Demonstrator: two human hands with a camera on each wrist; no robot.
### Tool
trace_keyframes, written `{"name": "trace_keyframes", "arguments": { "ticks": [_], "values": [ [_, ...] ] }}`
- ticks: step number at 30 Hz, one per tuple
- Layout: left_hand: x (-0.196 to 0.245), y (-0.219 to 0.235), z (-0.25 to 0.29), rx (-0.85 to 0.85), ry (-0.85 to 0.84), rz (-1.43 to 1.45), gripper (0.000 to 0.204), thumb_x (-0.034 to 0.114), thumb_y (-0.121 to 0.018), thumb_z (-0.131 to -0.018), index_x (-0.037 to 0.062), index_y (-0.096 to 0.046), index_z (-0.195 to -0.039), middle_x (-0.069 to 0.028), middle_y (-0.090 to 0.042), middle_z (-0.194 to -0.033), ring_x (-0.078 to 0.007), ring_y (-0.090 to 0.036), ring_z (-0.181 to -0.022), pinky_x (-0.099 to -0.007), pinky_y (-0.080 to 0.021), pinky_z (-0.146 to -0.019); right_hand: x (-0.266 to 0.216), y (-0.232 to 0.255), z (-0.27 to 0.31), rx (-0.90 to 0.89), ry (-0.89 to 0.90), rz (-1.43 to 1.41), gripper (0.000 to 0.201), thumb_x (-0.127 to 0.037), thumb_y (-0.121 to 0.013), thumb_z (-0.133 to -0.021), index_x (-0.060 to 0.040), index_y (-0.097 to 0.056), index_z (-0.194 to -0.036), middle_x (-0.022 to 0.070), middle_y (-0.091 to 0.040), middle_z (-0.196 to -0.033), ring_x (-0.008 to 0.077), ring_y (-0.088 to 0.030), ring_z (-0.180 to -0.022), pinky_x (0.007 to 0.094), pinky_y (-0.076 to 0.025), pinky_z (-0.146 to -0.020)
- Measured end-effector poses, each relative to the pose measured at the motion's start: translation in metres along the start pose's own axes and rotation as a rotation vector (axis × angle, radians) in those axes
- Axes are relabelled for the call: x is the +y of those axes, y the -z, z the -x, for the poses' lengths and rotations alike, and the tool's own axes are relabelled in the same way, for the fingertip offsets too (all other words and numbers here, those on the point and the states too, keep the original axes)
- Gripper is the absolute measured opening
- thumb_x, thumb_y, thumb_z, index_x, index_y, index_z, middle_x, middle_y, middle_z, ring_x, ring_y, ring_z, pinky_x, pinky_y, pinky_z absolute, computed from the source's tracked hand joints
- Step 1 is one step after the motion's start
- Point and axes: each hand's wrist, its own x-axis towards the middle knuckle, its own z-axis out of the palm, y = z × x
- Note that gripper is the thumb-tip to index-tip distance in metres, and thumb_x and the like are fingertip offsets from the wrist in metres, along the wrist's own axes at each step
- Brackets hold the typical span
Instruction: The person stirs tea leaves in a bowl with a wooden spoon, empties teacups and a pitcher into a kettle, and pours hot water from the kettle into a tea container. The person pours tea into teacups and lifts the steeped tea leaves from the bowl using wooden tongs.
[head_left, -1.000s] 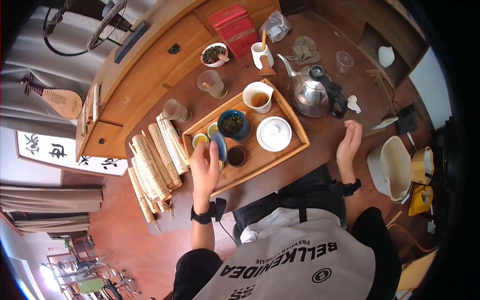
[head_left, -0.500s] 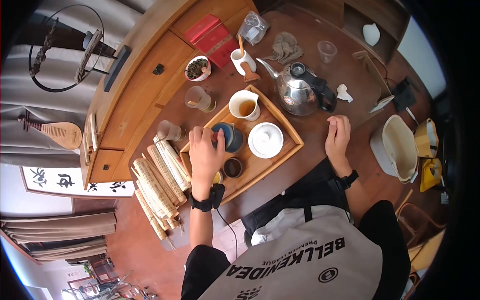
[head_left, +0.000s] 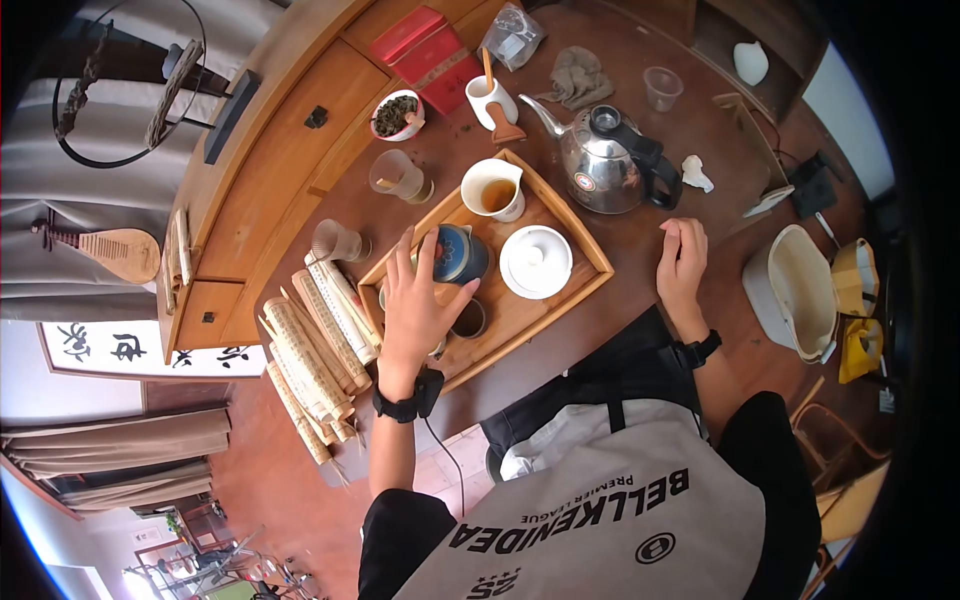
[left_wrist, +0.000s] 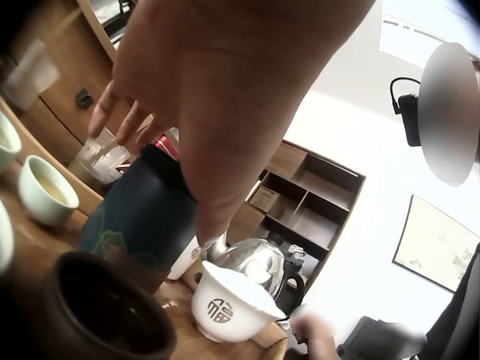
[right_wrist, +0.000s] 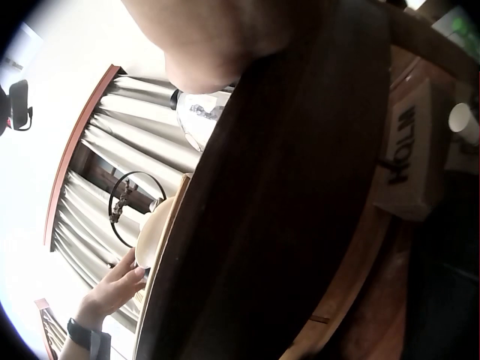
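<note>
My left hand [head_left: 415,310] is over the left side of the wooden tray [head_left: 545,190], fingers spread, thumb apart. Beside its fingers stands a dark blue lidded pot [head_left: 464,258], with a flower pattern showing on the lid. A dark brown cup [head_left: 470,320] sits near the thumb, and small pale cups [left_wrist: 46,191] of yellow liquid appear in the left wrist view. On the same tray are a white pitcher [head_left: 492,188] of amber tea and a white lidded bowl [head_left: 536,262]. My right hand [head_left: 683,262] hangs loosely curled by the table edge, holding nothing.
A steel kettle [head_left: 605,165] stands behind the tray's right side. Bamboo-slip scrolls [head_left: 305,350] lie at the left, near two clear glasses [head_left: 400,178]. Farther back are a bowl of tea leaves [head_left: 398,116], a red box [head_left: 430,60] and a crumpled cloth [head_left: 580,78].
My left hand has carried the blue lid onto the pot and let it go; the fingers have spread and drawn off it. The right hand stays by the table edge.
</note>
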Motion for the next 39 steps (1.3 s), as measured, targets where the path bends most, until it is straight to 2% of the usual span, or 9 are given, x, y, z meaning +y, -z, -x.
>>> {"name": "trace_keyframes", "arguments": {
  "ticks": [2,9,17,24,26,28,30,37,39],
  "values": [
    [-0.006,-0.008,0.001,0.006,-0.018,-0.015,0.085,0.040,-0.081,-0.079,0.0066,-0.043,-0.147,-0.0252,-0.040,-0.148,-0.0428,-0.047,-0.127,-0.0522,-0.043,-0.102,0.002,-0.001,0.000,-0.003,-0.001,0.008,0.014,-0.010,-0.052,-0.099,-0.0036,-0.061,-0.089,0.0096,-0.062,-0.087,0.0296,-0.059,-0.083,0.0382,-0.042,-0.075],
    [-0.005,-0.020,0.003,0.006,0.019,0.004,0.095,0.040,-0.083,-0.077,0.0043,-0.035,-0.151,-0.0283,-0.037,-0.149,-0.0443,-0.046,-0.128,-0.0511,-0.043,-0.103,0.001,-0.001,0.000,-0.002,0.012,0.023,0.013,-0.009,-0.054,-0.098,-0.0041,-0.061,-0.088,0.0092,-0.061,-0.085,0.0288,-0.058,-0.081,0.0375,-0.042,-0.074],
    [-0.008,-0.024,0.005,0.000,0.012,0.068,0.090,0.024,-0.084,-0.079,0.0030,-0.033,-0.150,-0.0294,-0.037,-0.148,-0.0460,-0.053,-0.124,-0.0466,-0.051,-0.098,0.003,-0.001,0.001,-0.013,0.005,0.031,0.013,-0.009,-0.054,-0.098,-0.0040,-0.060,-0.088,0.0078,-0.061,-0.083,0.0277,-0.057,-0.079,0.0367,-0.041,-0.074],
    [-0.009,-0.025,0.001,0.015,0.017,0.166,0.084,0.021,-0.085,-0.078,0.0045,-0.038,-0.145,-0.0275,-0.044,-0.138,-0.0445,-0.057,-0.116,-0.0454,-0.053,-0.093,-0.017,0.002,-0.001,0.051,0.091,-0.035,0.002,-0.006,-0.061,-0.092,-0.0052,-0.061,-0.090,0.0081,-0.061,-0.087,0.0298,-0.057,-0.079,0.0381,-0.042,-0.075],
    [-0.006,-0.024,0.003,0.003,0.036,0.126,0.082,0.021,-0.085,-0.078,0.0046,-0.039,-0.144,-0.0262,-0.046,-0.135,-0.0439,-0.058,-0.112,-0.0454,-0.053,-0.091,-0.055,0.005,0.000,-0.039,0.156,-0.196,0.010,-0.007,-0.069,-0.085,-0.0062,-0.062,-0.093,0.0083,-0.061,-0.091,0.0304,-0.057,-0.082,0.0393,-0.042,-0.075],
    [-0.010,-0.027,0.005,0.009,0.021,0.122,0.081,0.021,-0.085,-0.078,0.0049,-0.040,-0.144,-0.0256,-0.046,-0.134,-0.0437,-0.059,-0.111,-0.0455,-0.054,-0.090,-0.096,0.004,-0.017,-0.271,0.264,-0.273,0.023,-0.013,-0.077,-0.080,-0.0058,-0.064,-0.097,0.0081,-0.060,-0.092,0.0290,-0.057,-0.085,0.0393,-0.043,-0.075],
    [-0.010,-0.027,0.003,0.045,-0.005,0.149,0.079,0.022,-0.083,-0.078,0.0097,-0.041,-0.144,-0.0231,-0.049,-0.122,-0.0441,-0.060,-0.101,-0.0476,-0.052,-0.086,-0.116,-0.010,-0.028,-0.469,0.319,-0.245,0.029,-0.017,-0.079,-0.079,-0.0051,-0.065,-0.101,0.0091,-0.060,-0.092,0.0290,-0.058,-0.088,0.0397,-0.045,-0.078],
    [-0.011,-0.021,0.005,0.030,-0.009,0.151,0.080,0.020,-0.083,-0.078,0.0077,-0.039,-0.144,-0.0255,-0.046,-0.133,-0.0466,-0.060,-0.108,-0.0482,-0.054,-0.088,-0.112,-0.053,-0.028,-0.667,0.457,-0.152,0.024,-0.019,-0.074,-0.086,-0.0063,-0.065,-0.105,0.0124,-0.061,-0.092,0.0304,-0.061,-0.089,0.0424,-0.049,-0.082],
    [-0.014,-0.023,0.005,0.015,-0.015,0.152,0.081,0.020,-0.083,-0.077,0.0115,-0.040,-0.145,-0.0261,-0.047,-0.126,-0.0453,-0.060,-0.104,-0.0486,-0.053,-0.087,-0.111,-0.052,-0.035,-0.661,0.206,-0.371,0.021,-0.017,-0.072,-0.088,-0.0044,-0.064,-0.103,0.0137,-0.063,-0.091,0.0324,-0.063,-0.084,0.0421,-0.051,-0.074]
  ]
}}
